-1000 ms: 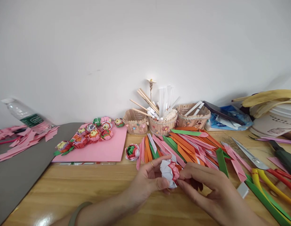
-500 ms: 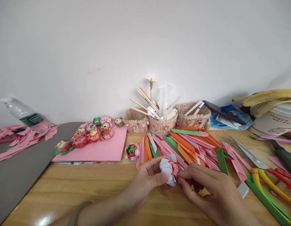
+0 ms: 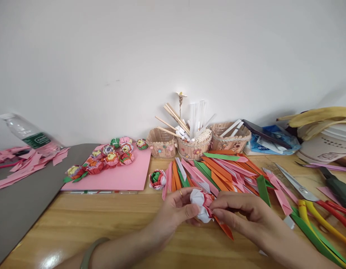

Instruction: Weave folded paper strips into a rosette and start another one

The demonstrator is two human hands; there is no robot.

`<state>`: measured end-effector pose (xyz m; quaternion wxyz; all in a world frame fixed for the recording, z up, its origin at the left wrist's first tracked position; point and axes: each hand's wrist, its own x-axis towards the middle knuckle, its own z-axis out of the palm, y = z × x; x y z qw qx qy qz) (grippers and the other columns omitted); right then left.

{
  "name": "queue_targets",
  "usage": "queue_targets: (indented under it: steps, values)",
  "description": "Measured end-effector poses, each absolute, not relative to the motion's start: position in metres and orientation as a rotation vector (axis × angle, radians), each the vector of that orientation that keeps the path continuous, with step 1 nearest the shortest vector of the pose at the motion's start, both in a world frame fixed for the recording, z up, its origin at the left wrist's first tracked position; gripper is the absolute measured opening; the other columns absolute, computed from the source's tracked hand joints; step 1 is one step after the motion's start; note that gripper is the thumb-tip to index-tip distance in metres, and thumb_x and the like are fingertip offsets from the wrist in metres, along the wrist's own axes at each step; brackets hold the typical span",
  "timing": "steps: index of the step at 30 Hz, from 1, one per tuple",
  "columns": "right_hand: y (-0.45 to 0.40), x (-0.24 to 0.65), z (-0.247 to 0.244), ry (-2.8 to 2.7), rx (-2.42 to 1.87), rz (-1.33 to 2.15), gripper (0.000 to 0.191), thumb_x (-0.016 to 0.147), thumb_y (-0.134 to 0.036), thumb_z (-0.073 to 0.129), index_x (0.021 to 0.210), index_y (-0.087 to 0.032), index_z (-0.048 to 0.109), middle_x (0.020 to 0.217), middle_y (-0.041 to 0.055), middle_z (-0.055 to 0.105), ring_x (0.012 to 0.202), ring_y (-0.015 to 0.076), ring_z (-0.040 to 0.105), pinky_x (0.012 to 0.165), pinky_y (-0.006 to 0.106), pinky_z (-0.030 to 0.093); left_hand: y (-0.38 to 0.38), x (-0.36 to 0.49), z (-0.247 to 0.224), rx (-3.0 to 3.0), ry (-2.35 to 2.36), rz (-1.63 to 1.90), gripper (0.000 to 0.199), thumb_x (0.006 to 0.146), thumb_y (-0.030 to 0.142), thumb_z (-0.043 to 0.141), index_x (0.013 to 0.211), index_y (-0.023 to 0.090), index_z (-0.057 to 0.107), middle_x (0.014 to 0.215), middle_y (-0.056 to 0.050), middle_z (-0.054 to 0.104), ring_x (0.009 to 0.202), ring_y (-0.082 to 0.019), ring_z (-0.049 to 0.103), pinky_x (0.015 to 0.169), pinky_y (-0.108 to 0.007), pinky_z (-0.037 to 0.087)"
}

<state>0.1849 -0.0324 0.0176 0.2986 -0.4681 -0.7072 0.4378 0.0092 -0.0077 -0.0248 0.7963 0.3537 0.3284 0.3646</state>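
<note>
My left hand (image 3: pixel 178 211) is closed round a folded paper flower (image 3: pixel 200 204), its thumb pressing the white outer petals. Pink and red petals show on the flower's right side. Across from it, the fingertips of my right hand (image 3: pixel 240 213) pinch the red-edged petals. An orange-red folded paper strip (image 3: pixel 225 228) sticks out below the right fingers; whether it is joined to the flower is hidden. Just beyond both hands lies a pile of folded paper strips (image 3: pixel 223 173) in orange, pink, green and white. One finished-looking paper flower (image 3: pixel 157 179) sits left of the pile.
Several paper flowers (image 3: pixel 111 158) rest on a pink paper stack (image 3: pixel 138 173). Behind stand small wooden baskets (image 3: pixel 194 149) with sticks. At right lie scissors (image 3: pixel 299 186) and a white tub (image 3: pixel 318 147); at left, a plastic bottle (image 3: pixel 27 130) and pink scraps (image 3: pixel 30 168) on a grey mat (image 3: pixel 41 209).
The right hand has shifted its pinch slightly on the petals, its fingers straighter. An orange-red strip now shows below the fingers. The left hand keeps its hold on the flower.
</note>
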Motion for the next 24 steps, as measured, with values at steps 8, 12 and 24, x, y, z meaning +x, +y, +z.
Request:
queue_targets:
  steps: [8, 12, 24]
  values:
    - [-0.03, 0.185, 0.005, -1.686, -1.337, 1.359, 0.028, 0.078, -0.041, 0.053, 0.07, -0.018, 0.066, 0.059, -0.0007, 0.053, 0.052, 0.0103, 0.043, 0.047, 0.022, 0.034, -0.007, 0.009, -0.025, 0.746, 0.701, 0.789, 0.04, 0.055, 0.029, 0.079, 0.092, 0.018, 0.067, 0.085, -0.003, 0.068, 0.069, -0.012, 0.061, 0.057, -0.02, 0.049]
    - [-0.029, 0.182, 0.004, -1.689, -1.339, 1.281, 0.025, 0.078, -0.035, 0.053, 0.065, -0.017, 0.065, 0.055, -0.0015, 0.055, 0.047, 0.0088, 0.043, 0.043, 0.02, 0.034, -0.007, 0.008, -0.025, 0.739, 0.717, 0.804, 0.043, 0.053, 0.029, 0.08, 0.092, 0.018, 0.066, 0.087, -0.004, 0.068, 0.071, -0.013, 0.061, 0.057, -0.021, 0.049]
    - [-0.041, 0.18, -0.008, -2.049, -1.093, 0.107, 0.014, 0.08, -0.01, 0.05, 0.082, -0.018, 0.061, 0.069, 0.0025, 0.063, 0.058, 0.0122, 0.057, 0.049, 0.021, 0.043, -0.009, 0.01, -0.026, 0.755, 0.754, 0.837, 0.046, 0.05, 0.024, 0.082, 0.092, 0.019, 0.064, 0.09, -0.003, 0.066, 0.08, -0.014, 0.057, 0.068, -0.024, 0.045]
